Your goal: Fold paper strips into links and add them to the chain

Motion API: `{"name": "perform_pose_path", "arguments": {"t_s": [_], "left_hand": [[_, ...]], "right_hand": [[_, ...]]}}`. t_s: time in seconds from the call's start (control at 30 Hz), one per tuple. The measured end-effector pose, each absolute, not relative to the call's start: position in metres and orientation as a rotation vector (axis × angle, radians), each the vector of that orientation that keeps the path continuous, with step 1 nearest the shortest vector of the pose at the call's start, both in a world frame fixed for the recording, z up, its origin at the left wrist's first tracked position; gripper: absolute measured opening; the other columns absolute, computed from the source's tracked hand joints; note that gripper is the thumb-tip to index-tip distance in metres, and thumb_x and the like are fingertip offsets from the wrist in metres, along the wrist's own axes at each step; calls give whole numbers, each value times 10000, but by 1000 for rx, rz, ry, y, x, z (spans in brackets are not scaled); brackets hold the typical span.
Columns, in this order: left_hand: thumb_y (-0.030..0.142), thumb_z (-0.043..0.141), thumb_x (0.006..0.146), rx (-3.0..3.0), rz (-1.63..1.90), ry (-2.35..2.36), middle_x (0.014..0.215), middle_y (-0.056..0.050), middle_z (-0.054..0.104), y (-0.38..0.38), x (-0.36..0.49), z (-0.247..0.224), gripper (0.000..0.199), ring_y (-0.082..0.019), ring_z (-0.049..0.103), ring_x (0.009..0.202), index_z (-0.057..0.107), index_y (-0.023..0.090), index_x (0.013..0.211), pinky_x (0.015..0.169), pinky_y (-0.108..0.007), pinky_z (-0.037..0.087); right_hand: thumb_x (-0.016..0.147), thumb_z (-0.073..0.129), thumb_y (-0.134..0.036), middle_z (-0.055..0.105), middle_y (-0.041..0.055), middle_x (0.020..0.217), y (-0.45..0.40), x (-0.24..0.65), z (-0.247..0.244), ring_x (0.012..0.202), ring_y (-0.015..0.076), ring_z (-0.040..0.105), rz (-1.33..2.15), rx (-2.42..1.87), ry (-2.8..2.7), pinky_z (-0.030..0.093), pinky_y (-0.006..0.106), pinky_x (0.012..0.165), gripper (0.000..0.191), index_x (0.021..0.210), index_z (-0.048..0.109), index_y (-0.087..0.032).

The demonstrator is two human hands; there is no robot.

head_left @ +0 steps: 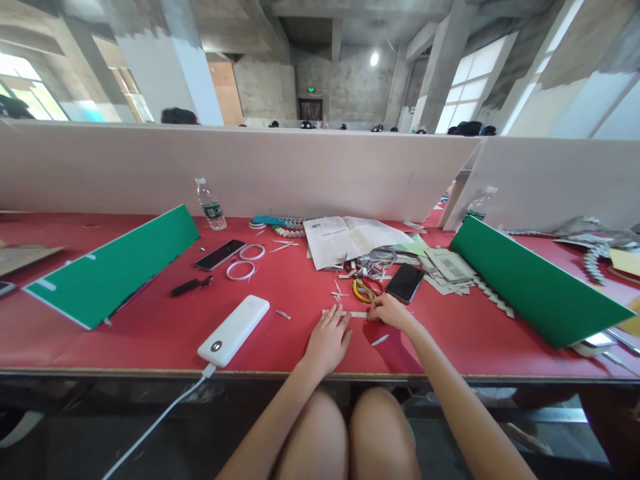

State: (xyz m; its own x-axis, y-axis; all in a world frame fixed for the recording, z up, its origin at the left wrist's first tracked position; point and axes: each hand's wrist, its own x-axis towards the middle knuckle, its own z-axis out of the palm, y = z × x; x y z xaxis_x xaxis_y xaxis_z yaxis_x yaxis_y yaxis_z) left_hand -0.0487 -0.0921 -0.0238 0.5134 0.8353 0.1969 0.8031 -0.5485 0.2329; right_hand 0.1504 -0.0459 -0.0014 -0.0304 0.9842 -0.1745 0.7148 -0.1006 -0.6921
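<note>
A narrow pale paper strip (358,314) lies on the red tabletop in front of me. My left hand (327,339) rests flat over its left end, fingers stretched out and a little apart. At the strip's right end, my right hand (389,311) has its fingertips pinched together on it; the exact grip is partly hidden. Just beyond the right hand are yellow-and-red-handled scissors or pliers (364,291) and a dark phone (405,283). A small rolled white paper piece (380,340) lies nearer to me, below the right hand.
A white power bank (235,330) with a cable stands left. Beyond it lie another phone (220,255), white rings (241,270) and a black-handled tool (191,287). Newspaper (350,239) and paper scraps cover the back. Green boards (125,267) flank both sides; a water bottle (211,205) stands at the back.
</note>
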Motion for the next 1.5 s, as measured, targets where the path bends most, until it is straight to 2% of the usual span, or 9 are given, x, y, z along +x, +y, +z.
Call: {"name": "perform_pose_path", "arguments": {"t_s": [0.2,0.33,0.47,0.67,0.87,1.13,1.5], "left_hand": [[298,351,895,2636,452,1425,1379,-148,392,-89,-49,-30,417,-259,331,1290,458,157,1273,1040,-455,303],[294,346,897,2649,468,1424,1380,-144,392,-89,-48,-32,403,-263,335,1287,462,191,1268,1030,-469,308],[309,341,900,2679,432,1413,1379,-135,397,-88,-49,-30,399,-261,353,1278,461,219,1270,1015,-458,325],[272,316,906,2818,347,1225,1337,-83,466,-75,-64,-15,376,-190,426,1230,499,235,1233,995,-363,349],[276,348,895,2954,241,1067,1323,-20,490,-64,-81,-4,375,-172,431,1209,471,288,1249,930,-323,341],[305,350,891,2948,225,1077,1312,14,500,-59,-96,-4,374,-176,397,1221,472,329,1244,942,-318,306],[318,339,899,2955,246,1144,1312,11,501,-62,-120,-3,375,-195,418,1208,463,344,1252,961,-350,295]], "right_hand": [[578,501,-133,495,-27,402,-52,185,-7,405,106,464,885,-1925,-1710,297,211,436,124,461,506,-173],[626,521,-186,560,-24,548,-60,161,-11,544,122,520,779,-1752,-1737,343,207,512,62,565,518,-183],[631,531,-171,588,-7,617,-62,128,-13,620,139,537,739,-1682,-1794,354,216,563,49,585,528,-186],[626,557,-189,604,-1,638,-57,122,-12,633,146,542,782,-1804,-1773,332,223,556,48,578,549,-191],[599,558,-182,587,-2,585,-54,123,-10,597,149,535,844,-1834,-1731,315,222,510,52,549,550,-193],[588,530,-159,517,-23,428,-47,123,-8,385,112,466,1024,-1830,-1681,323,219,424,81,513,549,-185],[595,514,-151,531,-16,435,-44,125,-12,363,111,460,1087,-1787,-1655,344,229,412,93,520,559,-185]]}}
